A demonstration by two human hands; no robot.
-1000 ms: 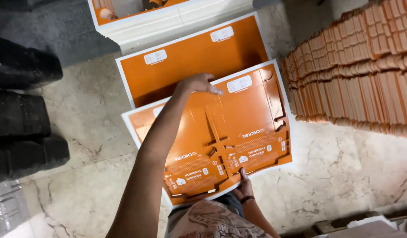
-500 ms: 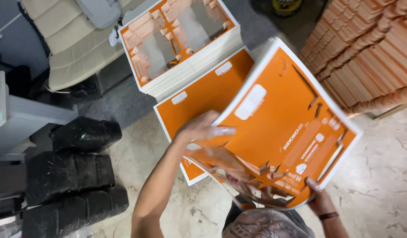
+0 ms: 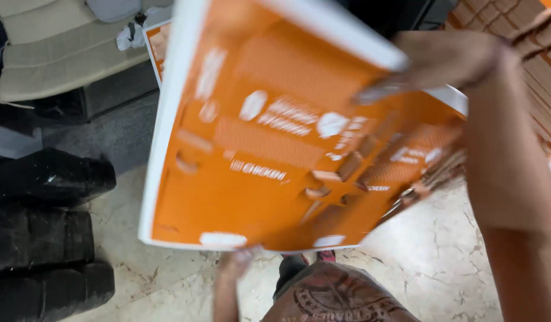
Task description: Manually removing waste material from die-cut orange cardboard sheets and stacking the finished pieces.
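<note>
Above marble floor [image 3: 442,262] | both hands' fingers pinching orange die-cut sheet [image 3: 257,149] | motion-blurred

One orange sheet [image 3: 275,137] fills the middle, two hands [image 3: 448,59] [image 3: 234,265] on it; three black bags [image 3: 46,179] sit stacked at nine o'clock.

Bare forearms, no sleeves — brown patterned shorts [image 3: 338,298] with a pale printed emblem.
</note>
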